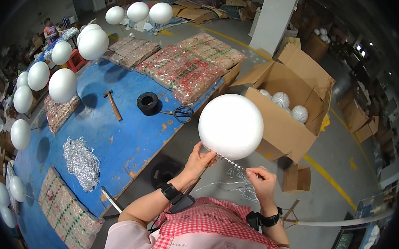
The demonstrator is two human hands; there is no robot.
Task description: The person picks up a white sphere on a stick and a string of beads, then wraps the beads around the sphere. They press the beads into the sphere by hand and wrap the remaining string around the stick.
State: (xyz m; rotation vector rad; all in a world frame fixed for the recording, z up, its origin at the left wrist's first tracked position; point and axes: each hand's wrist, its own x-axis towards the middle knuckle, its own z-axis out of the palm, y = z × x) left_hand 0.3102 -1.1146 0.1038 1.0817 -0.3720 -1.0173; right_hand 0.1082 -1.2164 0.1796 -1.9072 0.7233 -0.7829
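Note:
A large smooth white ball (231, 126) is in front of me, above my hands and past the blue table's edge. Against its lower edge, my left hand (199, 161) pinches one end of a silver twisted strand (231, 163). The strand runs taut along the underside of the ball to my right hand (262, 181), whose fingers are closed on it. Loose silvery strand (246, 188) hangs in loops below, between my hands. What supports the ball from beneath is hidden.
On the blue table (129, 140) lie a hammer (113, 105), a black spool (148, 103), scissors (180, 113), a silver tinsel heap (81, 163) and plastic-wrapped bundles (185, 70). White balls (63, 86) stand along its far left. An open carton (278, 118) holds striped balls.

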